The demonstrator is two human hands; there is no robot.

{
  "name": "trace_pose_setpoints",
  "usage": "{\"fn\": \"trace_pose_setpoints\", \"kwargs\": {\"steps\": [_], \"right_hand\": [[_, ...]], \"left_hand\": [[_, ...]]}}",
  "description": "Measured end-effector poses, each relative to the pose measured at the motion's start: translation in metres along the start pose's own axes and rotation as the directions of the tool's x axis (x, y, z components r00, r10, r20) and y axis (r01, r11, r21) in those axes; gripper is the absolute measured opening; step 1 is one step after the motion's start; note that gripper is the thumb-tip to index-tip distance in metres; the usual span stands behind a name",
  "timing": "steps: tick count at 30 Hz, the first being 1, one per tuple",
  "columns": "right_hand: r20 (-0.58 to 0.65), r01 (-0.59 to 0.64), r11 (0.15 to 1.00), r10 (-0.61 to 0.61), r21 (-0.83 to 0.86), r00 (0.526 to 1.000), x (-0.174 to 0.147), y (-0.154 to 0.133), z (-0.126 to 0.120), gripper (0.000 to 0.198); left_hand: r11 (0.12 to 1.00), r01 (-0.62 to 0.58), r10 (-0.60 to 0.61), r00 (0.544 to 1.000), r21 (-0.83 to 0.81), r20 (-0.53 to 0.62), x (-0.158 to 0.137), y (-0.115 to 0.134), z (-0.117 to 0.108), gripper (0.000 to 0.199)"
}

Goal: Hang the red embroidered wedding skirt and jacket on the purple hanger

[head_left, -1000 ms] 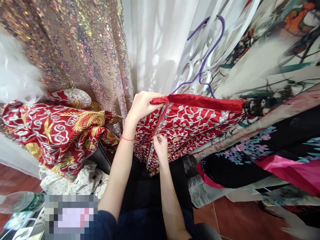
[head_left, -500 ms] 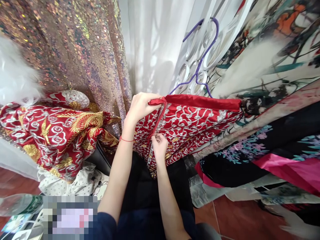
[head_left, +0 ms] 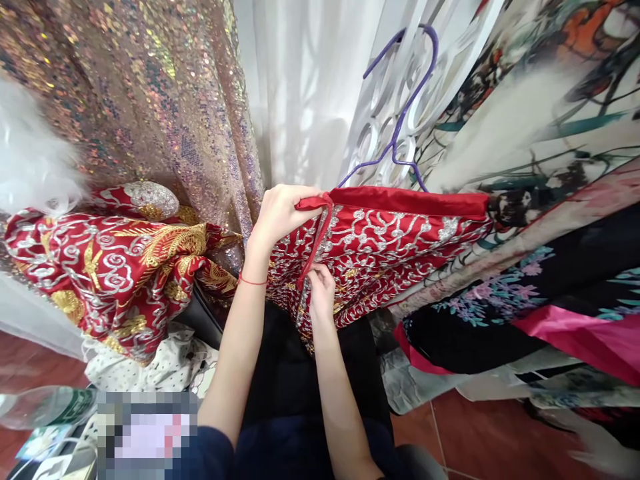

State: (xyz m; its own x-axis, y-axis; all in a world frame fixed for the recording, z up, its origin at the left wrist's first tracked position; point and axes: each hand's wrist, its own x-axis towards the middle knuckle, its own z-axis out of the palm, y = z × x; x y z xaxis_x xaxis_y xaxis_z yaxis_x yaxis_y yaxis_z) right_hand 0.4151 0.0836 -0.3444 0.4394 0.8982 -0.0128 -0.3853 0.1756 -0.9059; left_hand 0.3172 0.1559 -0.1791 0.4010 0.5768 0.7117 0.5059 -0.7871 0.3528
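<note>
A red skirt (head_left: 385,233) with silver and gold embroidery hangs in front of me, its plain red waistband (head_left: 410,203) at the top. Behind the waistband rises a purple hanger (head_left: 397,137), whose lower part is hidden by the cloth. My left hand (head_left: 284,213) is closed on the waistband's left end, thumb on top. Below it, my right hand (head_left: 323,292) pinches the red-trimmed edge of the skirt's side opening (head_left: 314,250). Whether a zip runs along that edge is too small to tell.
Another red embroidered garment (head_left: 115,267) is bunched at the left, under a sequined drape (head_left: 150,87). Black floral clothing (head_left: 480,313) hangs at the right beside a patterned fabric (head_left: 530,127). A plastic bottle (head_left: 47,407) lies at lower left.
My right hand has shifted slightly along the edge of the opening. My left hand keeps its hold on the waistband. The view has moved a little.
</note>
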Motion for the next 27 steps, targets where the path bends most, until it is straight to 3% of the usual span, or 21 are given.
{"fn": "trace_pose_setpoints", "kwargs": {"steps": [8, 13, 27], "right_hand": [[0.04, 0.067, 0.997, -0.065, -0.033, 0.997, -0.009, -0.034, -0.002, 0.019], [0.002, 0.023, 1.0, -0.023, -0.013, 1.0, -0.019, -0.038, 0.004, 0.022], [0.009, 0.147, 0.989, -0.147, -0.018, 0.989, -0.034, -0.069, 0.018, 0.024]], "left_hand": [[1.0, -0.007, 0.007, 1.0, 0.006, -0.012, 0.0, 0.002, 0.001, 0.022], [1.0, -0.015, 0.015, 1.0, 0.025, -0.007, 0.0, 0.002, 0.0, 0.022], [1.0, -0.009, 0.01, 1.0, 0.015, -0.02, -0.001, 0.006, 0.001, 0.022]]}}
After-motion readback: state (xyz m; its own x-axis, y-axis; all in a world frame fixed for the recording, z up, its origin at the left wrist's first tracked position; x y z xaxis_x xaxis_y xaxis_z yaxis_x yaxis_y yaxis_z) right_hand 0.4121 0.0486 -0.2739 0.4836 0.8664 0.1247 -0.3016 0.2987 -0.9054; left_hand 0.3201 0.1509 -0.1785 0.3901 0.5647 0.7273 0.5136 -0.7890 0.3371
